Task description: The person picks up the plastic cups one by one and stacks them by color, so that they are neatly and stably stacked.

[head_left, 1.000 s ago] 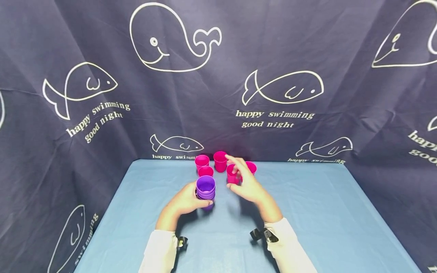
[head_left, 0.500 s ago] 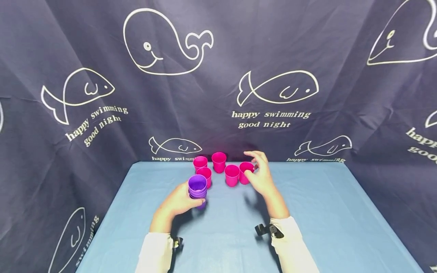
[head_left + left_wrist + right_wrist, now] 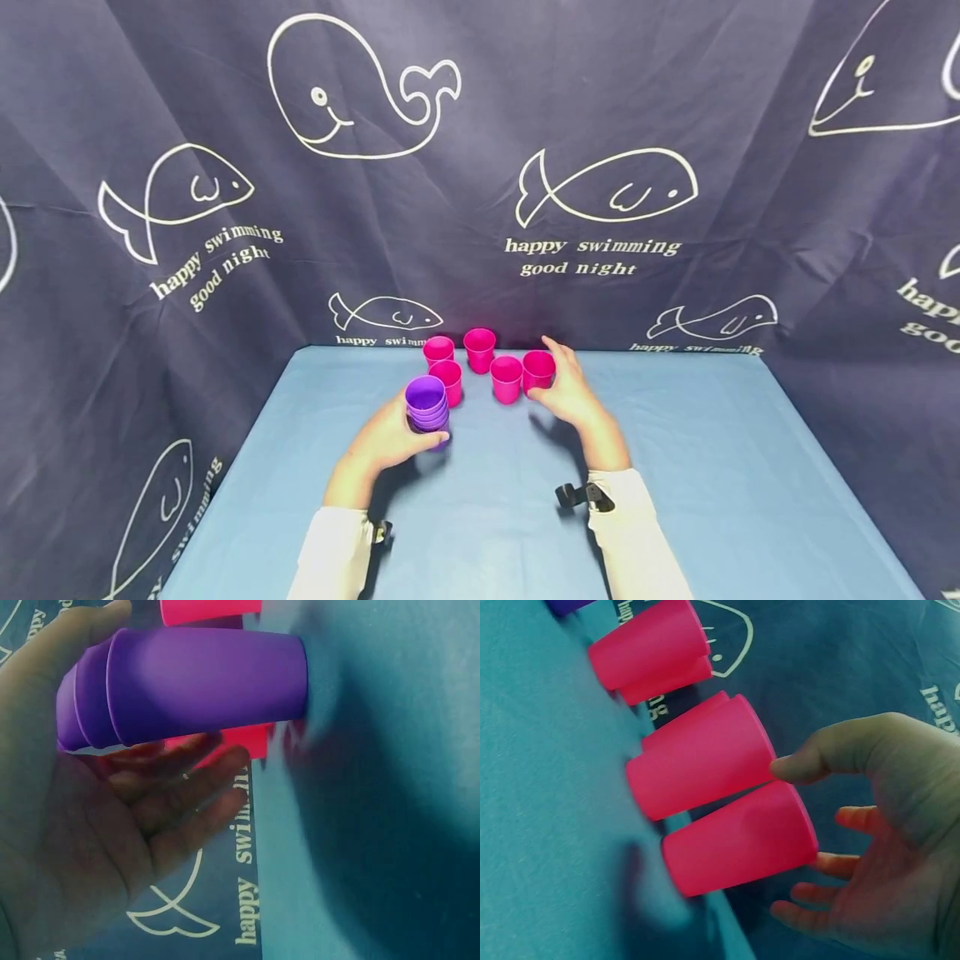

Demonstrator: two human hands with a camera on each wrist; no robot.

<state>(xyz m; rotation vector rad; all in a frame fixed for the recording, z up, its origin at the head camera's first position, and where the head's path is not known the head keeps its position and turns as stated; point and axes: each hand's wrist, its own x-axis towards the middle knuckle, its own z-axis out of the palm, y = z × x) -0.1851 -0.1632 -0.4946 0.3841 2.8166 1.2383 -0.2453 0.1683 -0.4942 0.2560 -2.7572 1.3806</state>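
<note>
My left hand (image 3: 384,435) grips a stack of nested purple cups (image 3: 429,408), mouths up. In the left wrist view the thumb lies along one side of the purple stack (image 3: 202,686), and the fingers pass behind it. My right hand (image 3: 573,400) is spread around the rightmost pink cup (image 3: 537,375), which stands upright on the table. The right wrist view has the thumb by the rim of this pink cup (image 3: 739,841) and the fingers on its far side; firm contact cannot be made out. Directly left of it stands another pink cup (image 3: 506,381).
Further pink cups stand upright: one at the back (image 3: 479,350), one at back left (image 3: 438,350), and one partly behind the purple stack (image 3: 449,382). A blue cloth (image 3: 495,517) covers the table. A dark printed curtain (image 3: 480,208) rises right behind the cups.
My right hand has moved rightward from the inner pink cup to the rightmost one and come lower around it. The left hand has shifted slightly left with the purple stack.
</note>
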